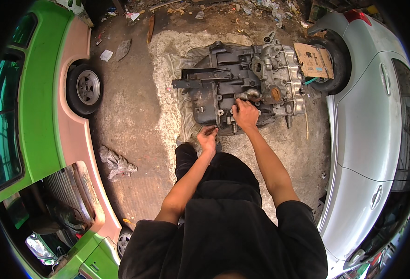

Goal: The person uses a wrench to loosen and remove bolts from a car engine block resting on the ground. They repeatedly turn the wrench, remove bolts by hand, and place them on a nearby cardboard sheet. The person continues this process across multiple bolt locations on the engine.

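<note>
A car engine (242, 86) lies on its side on the ground in front of me, its dark block and sump toward the left and its silvery cylinder head (288, 83) toward the right. My right hand (246, 114) reaches over the near side of the block, its fingers curled down against it; what they grip is hidden beneath them. At the near left edge, beside the sump (205, 106), my left hand (208, 135) has its fingers bent and pressed together, touching the rim. Anything in that pinch is too small to name.
Under the engine is a crumpled grey cloth (181, 109). A green and pink vehicle (72, 69) stands left, a silver car (363, 116) right. Cardboard (314, 60) leans on the silver car's wheel. A rag (116, 162) lies on the left floor; litter (256, 9) covers the far ground.
</note>
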`<state>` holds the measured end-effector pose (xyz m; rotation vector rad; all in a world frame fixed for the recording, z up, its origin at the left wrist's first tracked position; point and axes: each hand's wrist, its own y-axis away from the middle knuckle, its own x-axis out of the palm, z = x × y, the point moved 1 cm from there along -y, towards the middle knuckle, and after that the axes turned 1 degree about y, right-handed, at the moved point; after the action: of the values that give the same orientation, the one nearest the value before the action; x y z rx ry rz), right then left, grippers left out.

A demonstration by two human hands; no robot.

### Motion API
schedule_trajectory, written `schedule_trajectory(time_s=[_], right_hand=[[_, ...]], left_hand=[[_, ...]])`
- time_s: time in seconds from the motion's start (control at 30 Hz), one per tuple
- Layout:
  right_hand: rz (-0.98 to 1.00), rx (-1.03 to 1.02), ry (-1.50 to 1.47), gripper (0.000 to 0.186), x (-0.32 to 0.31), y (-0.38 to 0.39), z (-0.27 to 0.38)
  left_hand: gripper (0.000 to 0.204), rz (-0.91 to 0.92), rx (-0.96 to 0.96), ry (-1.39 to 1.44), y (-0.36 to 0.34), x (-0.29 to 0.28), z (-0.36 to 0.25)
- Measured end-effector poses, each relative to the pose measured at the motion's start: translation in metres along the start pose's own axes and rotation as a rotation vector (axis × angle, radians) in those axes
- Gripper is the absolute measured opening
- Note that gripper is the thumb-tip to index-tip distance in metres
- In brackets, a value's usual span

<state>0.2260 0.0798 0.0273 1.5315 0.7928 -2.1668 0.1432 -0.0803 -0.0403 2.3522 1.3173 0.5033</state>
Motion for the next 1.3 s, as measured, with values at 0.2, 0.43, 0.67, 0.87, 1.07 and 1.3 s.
schedule_trajectory(time_s=[0.2,0.43,0.67,0.87,1.07,1.3], right_hand=[[-0.039,-0.020,-0.020,0.026,0.001,0.000,-0.001],[-0.054,-0.022,-0.026,0.025,0.002,0.001,-0.001],[-0.053,-0.028,-0.020,0.025,0.001,0.000,-0.001],[-0.011,-0.005,0.007,0.025,0.004,0.001,-0.002],[-0.024,-0.018,0.010,0.024,0.005,0.002,-0.002],[-0.029,-0.008,-0.032,0.026,0.002,0.002,-0.001]], left_hand=[[0.013,-0.035,0.026,0.055,0.009,0.002,0.001],[0.013,-0.022,0.016,0.046,0.006,0.000,0.004],[0.014,-0.001,0.015,0.126,0.005,-0.002,0.009],[0.010,0.038,0.051,0.157,0.005,0.001,0.013],[0.029,0.169,0.089,-0.067,0.010,-0.004,0.002],[0.031,0.325,0.085,-0.533,0.036,-0.035,-0.050]])
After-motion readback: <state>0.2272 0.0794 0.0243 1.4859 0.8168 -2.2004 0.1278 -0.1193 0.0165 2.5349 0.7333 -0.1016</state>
